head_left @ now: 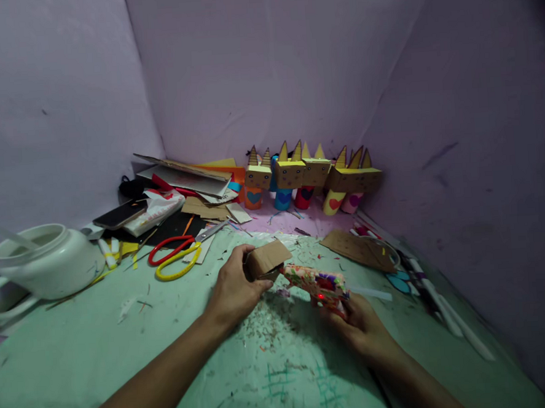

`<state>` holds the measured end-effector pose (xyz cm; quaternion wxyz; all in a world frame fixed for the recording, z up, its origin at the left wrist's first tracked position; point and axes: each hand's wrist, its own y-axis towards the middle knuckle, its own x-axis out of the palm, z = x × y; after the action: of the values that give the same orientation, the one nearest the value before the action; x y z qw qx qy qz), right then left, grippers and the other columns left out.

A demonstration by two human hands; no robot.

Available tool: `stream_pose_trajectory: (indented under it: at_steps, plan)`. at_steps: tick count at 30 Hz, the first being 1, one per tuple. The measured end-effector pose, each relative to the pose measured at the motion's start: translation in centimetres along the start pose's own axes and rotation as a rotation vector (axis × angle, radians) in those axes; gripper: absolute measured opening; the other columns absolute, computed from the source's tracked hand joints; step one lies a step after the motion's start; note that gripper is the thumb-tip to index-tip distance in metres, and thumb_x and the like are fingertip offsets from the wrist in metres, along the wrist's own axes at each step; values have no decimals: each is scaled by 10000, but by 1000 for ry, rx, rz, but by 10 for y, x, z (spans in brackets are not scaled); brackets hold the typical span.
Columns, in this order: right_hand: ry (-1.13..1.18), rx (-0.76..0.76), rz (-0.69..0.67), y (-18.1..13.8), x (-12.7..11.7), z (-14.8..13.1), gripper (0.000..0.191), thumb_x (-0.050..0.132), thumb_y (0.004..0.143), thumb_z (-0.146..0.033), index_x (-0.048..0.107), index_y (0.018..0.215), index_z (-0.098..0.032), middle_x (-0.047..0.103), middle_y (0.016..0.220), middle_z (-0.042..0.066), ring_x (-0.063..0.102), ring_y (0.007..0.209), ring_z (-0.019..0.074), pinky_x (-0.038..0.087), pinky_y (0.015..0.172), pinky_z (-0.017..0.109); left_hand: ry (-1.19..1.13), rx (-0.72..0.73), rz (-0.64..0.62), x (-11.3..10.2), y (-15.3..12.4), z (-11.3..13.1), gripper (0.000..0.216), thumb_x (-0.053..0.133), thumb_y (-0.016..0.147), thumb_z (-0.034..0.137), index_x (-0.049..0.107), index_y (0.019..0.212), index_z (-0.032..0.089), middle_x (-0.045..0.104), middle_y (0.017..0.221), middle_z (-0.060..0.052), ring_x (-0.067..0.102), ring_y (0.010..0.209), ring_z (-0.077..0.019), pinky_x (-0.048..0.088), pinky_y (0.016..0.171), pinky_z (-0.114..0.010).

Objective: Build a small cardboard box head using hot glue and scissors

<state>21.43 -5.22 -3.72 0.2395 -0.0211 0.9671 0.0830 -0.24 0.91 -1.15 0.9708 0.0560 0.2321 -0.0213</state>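
Over the middle of the green table, my left hand (237,286) grips a small folded cardboard box (270,257), its fingers wrapped round the left side. My right hand (354,325) is closed round the handle of a hot glue gun (316,281) covered in a flowery pattern, with a small red light lit. A translucent glue stick (373,292) sticks out of the gun's back end. The gun's nozzle points left and meets the right edge of the box; whether it touches the cardboard I cannot tell.
Scissors (176,257) with red and yellow handles lie at the left, near a white pot (49,261). Paper and cardboard sheets (192,178) are piled behind. Several cardboard-headed figures (290,174) stand along the back wall. A brown cardboard piece (358,250) and markers (427,284) lie right.
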Motion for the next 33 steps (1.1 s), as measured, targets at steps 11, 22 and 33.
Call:
stream_pose_trajectory:
  at_steps: [11,22,33]
  plan:
    - [0,-12,76,2,-2,-3,192,547,743,-365,593,684,-189,561,589,20,506,566,172,446,500,256,-19,14,-13,-2,-1,1,589,723,603,209,498,1147,196,634,1087,-74,599,991,-239,457,893,-368]
    - [56,7,91,2,-2,5,194,566,750,-376,578,702,-189,575,633,27,523,600,181,450,522,266,-24,12,-12,-3,-1,3,575,718,602,183,500,1134,190,637,1074,-67,605,981,-231,467,879,-355]
    - [10,-26,145,3,-2,7,199,580,757,-373,608,749,-176,639,660,33,574,621,181,475,556,268,-71,12,-32,-3,0,1,605,729,592,192,492,1149,179,634,1090,-79,607,1001,-227,457,905,-365]
